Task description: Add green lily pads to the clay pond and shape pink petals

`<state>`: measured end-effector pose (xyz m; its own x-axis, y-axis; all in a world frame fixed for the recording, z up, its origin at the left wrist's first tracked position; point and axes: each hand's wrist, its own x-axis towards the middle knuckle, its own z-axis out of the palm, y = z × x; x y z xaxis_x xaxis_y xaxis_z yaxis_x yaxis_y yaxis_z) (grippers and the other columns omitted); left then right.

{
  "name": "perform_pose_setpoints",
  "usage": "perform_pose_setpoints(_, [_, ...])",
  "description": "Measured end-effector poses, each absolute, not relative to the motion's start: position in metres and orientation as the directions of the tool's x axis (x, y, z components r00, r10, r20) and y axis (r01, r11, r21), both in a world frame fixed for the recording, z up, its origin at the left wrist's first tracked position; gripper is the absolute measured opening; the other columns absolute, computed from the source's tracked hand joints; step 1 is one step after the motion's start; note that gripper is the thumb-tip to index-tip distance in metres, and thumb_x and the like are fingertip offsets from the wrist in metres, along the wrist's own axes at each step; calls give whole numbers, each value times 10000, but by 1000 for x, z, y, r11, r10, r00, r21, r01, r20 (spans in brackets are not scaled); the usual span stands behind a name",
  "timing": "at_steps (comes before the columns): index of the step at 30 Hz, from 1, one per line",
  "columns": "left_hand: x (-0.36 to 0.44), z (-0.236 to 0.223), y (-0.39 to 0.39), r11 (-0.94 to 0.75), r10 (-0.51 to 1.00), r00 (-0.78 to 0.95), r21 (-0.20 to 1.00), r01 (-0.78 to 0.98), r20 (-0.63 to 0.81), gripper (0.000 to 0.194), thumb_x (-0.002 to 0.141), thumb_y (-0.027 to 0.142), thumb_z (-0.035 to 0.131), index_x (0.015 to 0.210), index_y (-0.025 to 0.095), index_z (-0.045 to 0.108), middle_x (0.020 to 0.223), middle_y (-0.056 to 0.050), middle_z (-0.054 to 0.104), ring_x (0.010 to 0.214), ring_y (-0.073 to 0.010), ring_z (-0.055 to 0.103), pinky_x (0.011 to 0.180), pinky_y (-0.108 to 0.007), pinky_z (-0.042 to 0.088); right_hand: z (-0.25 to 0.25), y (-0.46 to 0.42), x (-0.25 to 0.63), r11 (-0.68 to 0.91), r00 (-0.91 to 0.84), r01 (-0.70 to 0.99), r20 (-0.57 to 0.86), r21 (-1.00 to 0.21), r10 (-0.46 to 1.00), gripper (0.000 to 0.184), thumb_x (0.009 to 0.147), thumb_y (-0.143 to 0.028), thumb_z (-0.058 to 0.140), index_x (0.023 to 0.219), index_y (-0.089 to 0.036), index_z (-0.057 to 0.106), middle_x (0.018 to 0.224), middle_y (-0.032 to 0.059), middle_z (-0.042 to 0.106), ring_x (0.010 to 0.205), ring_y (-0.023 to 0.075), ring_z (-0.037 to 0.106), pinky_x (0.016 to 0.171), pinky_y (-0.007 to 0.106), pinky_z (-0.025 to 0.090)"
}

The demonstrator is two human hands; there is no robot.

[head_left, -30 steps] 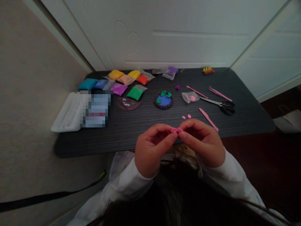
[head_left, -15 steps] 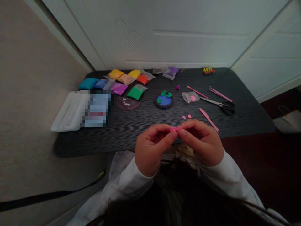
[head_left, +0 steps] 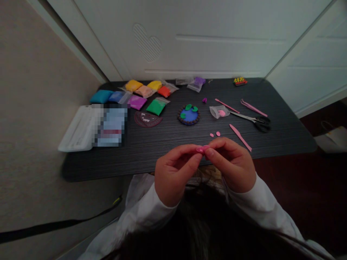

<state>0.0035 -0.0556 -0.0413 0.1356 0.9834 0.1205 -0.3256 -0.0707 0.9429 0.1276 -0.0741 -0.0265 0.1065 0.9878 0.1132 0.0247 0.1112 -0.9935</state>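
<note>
Pinched between the fingertips of both hands is a small piece of pink clay [head_left: 200, 149], held over the table's front edge. My left hand [head_left: 176, 173] grips its left side, thumb against forefinger. From the right, my right hand [head_left: 234, 164] closes on the other side, its fingertips covering part of the clay. Just beyond the fingers lie two small flat pink clay ovals [head_left: 218, 134]. Farther back sits a round blue clay pond [head_left: 189, 115] with a brown beaded rim and green leaf shapes. To its right is an open clear bag [head_left: 219, 111] with pink clay inside.
Right of my hands lie a pink clay knife [head_left: 240, 137], black-handled scissors [head_left: 253, 119], a thin pink tool [head_left: 227, 105] and pink tweezers [head_left: 254, 107]. Several bags of coloured clay, one green [head_left: 156, 106], line the back left near a protractor [head_left: 148, 119] and a white tray [head_left: 81, 128].
Both hands stay pinched on the pink clay with only a slight shift of the fingers. The things on the table have not moved.
</note>
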Motion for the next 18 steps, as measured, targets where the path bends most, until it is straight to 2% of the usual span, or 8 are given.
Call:
perform_pose_setpoints(12, [4,-37,-58,-111,981,121,955,-274,149,172,688,73,599,767,216,654,742,29,663,701,-86,603,664,-182,487,-24,-77,128,139,106,90,148,-986,983,31,734,-239,582,757,-220,591,653,-34,542,625,88,487,563,227,378])
perform_pose_setpoints(18, [3,-36,-57,-100,980,138,960,-262,140,157,687,98,604,787,207,655,766,10,660,728,-113,602,690,-223,487,-24,-78,127,141,106,126,155,-982,982,28,739,-233,575,762,-221,584,668,-33,536,625,89,480,571,232,380])
